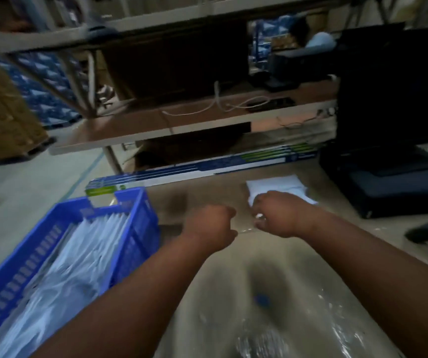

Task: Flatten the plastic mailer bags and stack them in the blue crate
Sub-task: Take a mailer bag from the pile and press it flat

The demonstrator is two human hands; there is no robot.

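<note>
While the frame is blurred, progress reads as partway.
Done: blue crate, left of the table, already holds a stack of flattened mailers.
In hand: left hand and right hand, fingers curled, seem to pinch the far edge of a clear plastic mailer bag spread on the table.
Left: white mailer pile beyond the right hand waits.
</note>
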